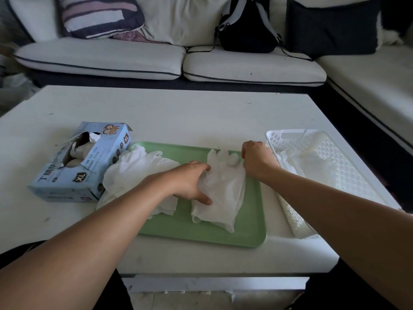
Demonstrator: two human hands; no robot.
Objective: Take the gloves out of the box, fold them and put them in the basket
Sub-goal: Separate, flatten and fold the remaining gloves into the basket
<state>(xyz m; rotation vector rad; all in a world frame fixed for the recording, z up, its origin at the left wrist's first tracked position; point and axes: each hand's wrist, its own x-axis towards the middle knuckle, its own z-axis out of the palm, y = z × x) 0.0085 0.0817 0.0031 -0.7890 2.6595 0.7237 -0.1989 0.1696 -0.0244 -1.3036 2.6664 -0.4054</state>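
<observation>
Two hands on one white glove (220, 189) lying on the green tray (252, 220): I see left hand (190, 182) spread flat pressing it, right hand (257, 158) pinching its far edge. Box (82, 162) left, basket (330, 166) right, on the surface (178, 113)

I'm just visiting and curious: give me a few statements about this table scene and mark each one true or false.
1. The glove box sits left of the green tray. True.
2. Both hands are on the glove lying on the tray. True: the left hand presses it, the right hand holds its edge.
3. The white basket has nothing in it. False: white gloves already lie inside.
4. The glove box is sealed shut. False: its top is torn open, with gloves showing.
5. A backpack rests on the sofa. True.
</observation>
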